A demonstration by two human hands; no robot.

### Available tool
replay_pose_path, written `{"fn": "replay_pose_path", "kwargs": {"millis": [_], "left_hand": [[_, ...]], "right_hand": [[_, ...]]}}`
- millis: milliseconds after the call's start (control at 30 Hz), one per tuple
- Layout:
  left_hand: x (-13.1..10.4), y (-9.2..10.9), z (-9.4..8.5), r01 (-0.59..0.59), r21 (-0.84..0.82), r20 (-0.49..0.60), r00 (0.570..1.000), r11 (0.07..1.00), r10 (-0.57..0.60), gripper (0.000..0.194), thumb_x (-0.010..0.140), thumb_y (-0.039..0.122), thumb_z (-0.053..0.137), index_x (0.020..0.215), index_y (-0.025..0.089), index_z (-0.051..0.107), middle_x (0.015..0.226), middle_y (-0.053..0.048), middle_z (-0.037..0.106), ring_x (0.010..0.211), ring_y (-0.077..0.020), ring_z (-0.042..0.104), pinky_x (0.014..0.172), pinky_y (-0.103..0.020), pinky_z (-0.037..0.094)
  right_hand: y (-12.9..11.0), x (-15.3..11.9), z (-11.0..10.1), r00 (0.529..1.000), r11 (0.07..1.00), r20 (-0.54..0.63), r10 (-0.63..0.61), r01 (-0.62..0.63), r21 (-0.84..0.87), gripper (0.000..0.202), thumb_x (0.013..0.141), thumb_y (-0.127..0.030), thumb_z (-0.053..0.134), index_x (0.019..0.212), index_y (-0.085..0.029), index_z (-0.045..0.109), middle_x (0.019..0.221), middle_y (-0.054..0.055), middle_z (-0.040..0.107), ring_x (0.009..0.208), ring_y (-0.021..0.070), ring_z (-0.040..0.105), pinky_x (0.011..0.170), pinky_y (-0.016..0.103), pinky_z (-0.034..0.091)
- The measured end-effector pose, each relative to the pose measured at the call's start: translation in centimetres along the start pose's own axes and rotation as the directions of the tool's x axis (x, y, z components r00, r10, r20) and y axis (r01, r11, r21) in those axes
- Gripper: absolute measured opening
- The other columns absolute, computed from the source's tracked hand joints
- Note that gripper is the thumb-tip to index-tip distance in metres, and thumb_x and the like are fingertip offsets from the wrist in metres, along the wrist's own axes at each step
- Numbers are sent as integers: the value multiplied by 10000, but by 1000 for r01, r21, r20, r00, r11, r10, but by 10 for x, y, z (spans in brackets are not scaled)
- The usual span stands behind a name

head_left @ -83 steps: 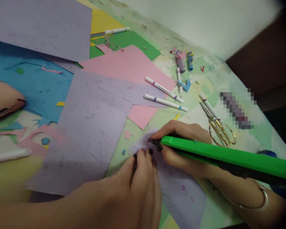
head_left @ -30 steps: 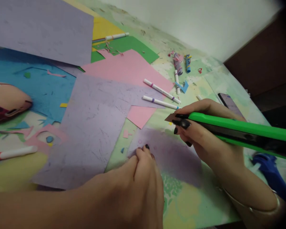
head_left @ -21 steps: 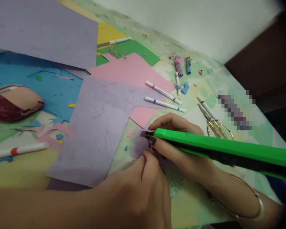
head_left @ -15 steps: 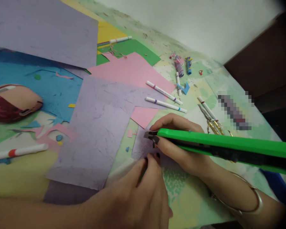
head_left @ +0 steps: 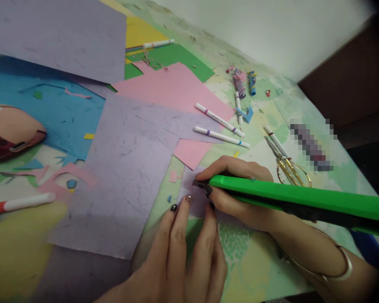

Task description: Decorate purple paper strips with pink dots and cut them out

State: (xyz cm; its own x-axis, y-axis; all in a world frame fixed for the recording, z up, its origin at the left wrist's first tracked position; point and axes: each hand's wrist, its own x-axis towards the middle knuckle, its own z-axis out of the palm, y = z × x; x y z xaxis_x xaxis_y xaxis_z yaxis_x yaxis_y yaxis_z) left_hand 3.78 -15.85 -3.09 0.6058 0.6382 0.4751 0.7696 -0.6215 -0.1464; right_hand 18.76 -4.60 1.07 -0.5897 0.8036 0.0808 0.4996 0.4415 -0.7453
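My right hand (head_left: 248, 213) is closed around a green utility knife (head_left: 290, 193). The short blade points left, at a small piece of purple paper (head_left: 198, 206) lying on the table. My left hand (head_left: 186, 256) rests beside it with fingers stretched and spread, dark-nailed fingertips on or at the edge of that paper. Part of the paper is hidden under my right hand. Just beyond lies a pink paper scrap (head_left: 192, 152), and a large purple sheet (head_left: 126, 168) spreads to the left of my hands.
Gold-handled scissors (head_left: 287, 164) and several white markers (head_left: 219, 120) lie beyond and right of my hands. Pink (head_left: 164, 88), green (head_left: 189, 63) and blue (head_left: 76, 118) sheets overlap farther back. A maroon and beige case (head_left: 15, 132) is at the left, among paper scraps.
My left hand's fingers have uncurled and spread out over the small purple paper. The knife stays in my right hand, its blade still near the paper. The view has shifted slightly.
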Motion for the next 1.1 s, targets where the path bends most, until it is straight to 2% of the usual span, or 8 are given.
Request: {"fn": "replay_pose_path", "kwargs": {"millis": [233,667,833,1100], "left_hand": [[2,-6,-2,-76,33,22,997,997,75,275,867,284,492,1033,99,610,1110,-156,657,966,-358,645,757,-434,560],[2,-3,-2,-39,4,13,999,999,39,275,842,275,533,1029,96,625,1116,-169,651,983,-373,636,776,-459,536],[3,-6,-5,-105,43,44,994,994,103,315,846,323,517,1047,105,623,1121,-154,658,973,-357,645,770,-431,557],[6,-8,-8,-109,56,52,993,992,106,316,846,317,520,1045,99,635,1110,-147,670,963,-355,651,761,-425,568]], "right_hand": [[0,-1,1,1000,1000,0,-1,1,-10,210,688,-103,575,852,-191,672,680,-23,674,545,81,571,501,179,422],[-2,0,3,1000,999,-23,-8,7,-52,209,662,-83,562,806,-199,661,649,-35,666,514,75,555,490,180,412],[-1,-3,5,999,996,-28,-33,30,-79,198,688,-105,569,836,-205,654,690,-30,678,552,81,578,511,182,423],[-1,-4,5,999,996,-32,-29,26,-91,199,690,-106,564,841,-205,651,670,-33,672,547,87,579,520,191,426]]}}
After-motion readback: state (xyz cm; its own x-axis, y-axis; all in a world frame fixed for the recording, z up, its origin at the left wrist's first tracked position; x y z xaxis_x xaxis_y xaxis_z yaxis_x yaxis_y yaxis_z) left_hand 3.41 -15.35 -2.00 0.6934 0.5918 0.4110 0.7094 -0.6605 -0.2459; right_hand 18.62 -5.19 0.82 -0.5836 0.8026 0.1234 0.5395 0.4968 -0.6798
